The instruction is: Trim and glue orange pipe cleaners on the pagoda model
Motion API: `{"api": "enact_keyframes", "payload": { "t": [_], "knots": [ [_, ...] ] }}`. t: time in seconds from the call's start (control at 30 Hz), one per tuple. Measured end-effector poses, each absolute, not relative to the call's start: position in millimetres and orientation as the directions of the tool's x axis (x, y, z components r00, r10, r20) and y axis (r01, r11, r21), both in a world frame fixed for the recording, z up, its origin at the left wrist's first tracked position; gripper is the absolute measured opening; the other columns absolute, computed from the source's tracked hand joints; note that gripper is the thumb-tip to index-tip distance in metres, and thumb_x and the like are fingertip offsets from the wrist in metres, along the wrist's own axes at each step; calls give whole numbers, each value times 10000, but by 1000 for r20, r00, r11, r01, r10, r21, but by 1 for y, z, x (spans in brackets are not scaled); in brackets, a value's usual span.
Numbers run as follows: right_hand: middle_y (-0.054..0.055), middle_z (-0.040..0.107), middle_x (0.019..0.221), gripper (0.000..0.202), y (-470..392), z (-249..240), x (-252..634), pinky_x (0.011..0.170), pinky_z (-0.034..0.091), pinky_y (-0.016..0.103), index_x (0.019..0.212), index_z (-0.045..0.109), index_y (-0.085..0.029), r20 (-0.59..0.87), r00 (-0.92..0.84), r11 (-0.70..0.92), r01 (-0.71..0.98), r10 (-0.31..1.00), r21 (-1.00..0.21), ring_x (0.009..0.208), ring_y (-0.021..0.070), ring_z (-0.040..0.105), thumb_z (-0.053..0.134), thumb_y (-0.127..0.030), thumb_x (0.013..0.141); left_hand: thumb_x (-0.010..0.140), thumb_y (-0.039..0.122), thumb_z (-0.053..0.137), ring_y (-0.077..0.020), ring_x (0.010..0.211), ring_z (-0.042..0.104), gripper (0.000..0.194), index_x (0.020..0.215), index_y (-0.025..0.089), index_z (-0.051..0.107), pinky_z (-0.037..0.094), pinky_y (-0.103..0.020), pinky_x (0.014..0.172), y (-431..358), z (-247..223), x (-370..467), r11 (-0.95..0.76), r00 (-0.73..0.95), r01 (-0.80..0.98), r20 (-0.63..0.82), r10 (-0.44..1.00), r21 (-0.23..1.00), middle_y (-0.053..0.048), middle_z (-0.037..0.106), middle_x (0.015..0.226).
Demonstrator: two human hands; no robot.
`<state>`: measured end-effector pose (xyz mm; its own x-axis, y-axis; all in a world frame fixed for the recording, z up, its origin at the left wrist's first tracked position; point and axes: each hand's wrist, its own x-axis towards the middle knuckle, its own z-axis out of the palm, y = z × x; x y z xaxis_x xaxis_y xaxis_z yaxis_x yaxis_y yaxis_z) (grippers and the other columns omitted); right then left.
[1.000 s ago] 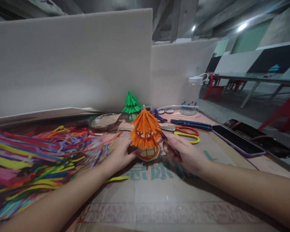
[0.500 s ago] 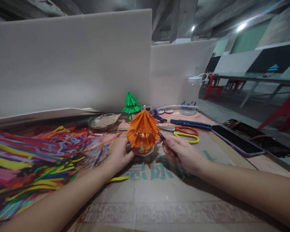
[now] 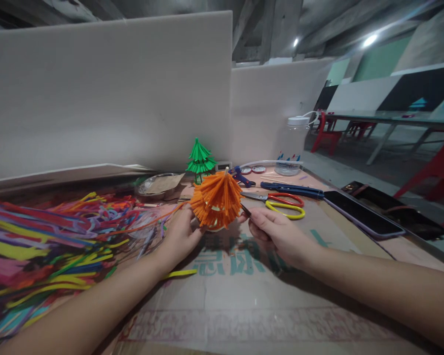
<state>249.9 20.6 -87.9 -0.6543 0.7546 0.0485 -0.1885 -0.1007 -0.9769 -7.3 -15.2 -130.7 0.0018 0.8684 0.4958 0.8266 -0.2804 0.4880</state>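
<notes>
A small orange pagoda [image 3: 218, 199] of fuzzy pipe cleaners, with two tiers of roof and a pale tip, tilts slightly over the table. My left hand [image 3: 183, 231] grips its lower left side; those fingertips are partly hidden behind it. In my right hand [image 3: 272, 227], thumb and fingers pinch a thin dark tool, which looks like tweezers [image 3: 246, 210], its tip close to the right edge of the orange roof. Behind stands a similar green pagoda [image 3: 200, 160], upright.
Loose coloured pipe cleaners [image 3: 52, 246] cover the left side. Toward the right lie scissors [image 3: 286, 207], a blue glue gun [image 3: 242, 176], a dark blue long-handled tool [image 3: 292, 189] and a phone [image 3: 362, 214]. A clear bottle [image 3: 291, 143] stands behind, near white panels [image 3: 107, 93].
The orange pagoda has tipped, its pale top shifting right and down, its base less visible. My right hand stays in nearly the same place.
</notes>
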Motion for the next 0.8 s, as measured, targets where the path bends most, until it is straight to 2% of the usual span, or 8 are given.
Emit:
{"api": "enact_keyframes", "payload": {
  "t": [0.47,0.8],
  "knots": [
    [-105,289,541,496,23,-92,248,389,129,190,911,646,-170,73,-626,-56,-184,776,-981,462,56,177,702,-645,783,896,391,563,-315,1124,601,291,1067,155,576,477,-490,970,-14,-131,-8,-299,14,827,515,857,476,-158,647,1129],
    [-97,307,560,478,22,-87,251,385,120,176,942,644,-167,47,-646,-122,-214,762,-969,483,61,177,708,-618,798,901,440,561,-300,1095,606,328,1074,161,561,486,-477,953,-14,-133,-10,-282,0,829,505,863,482,-149,645,1110]
  ]
}}
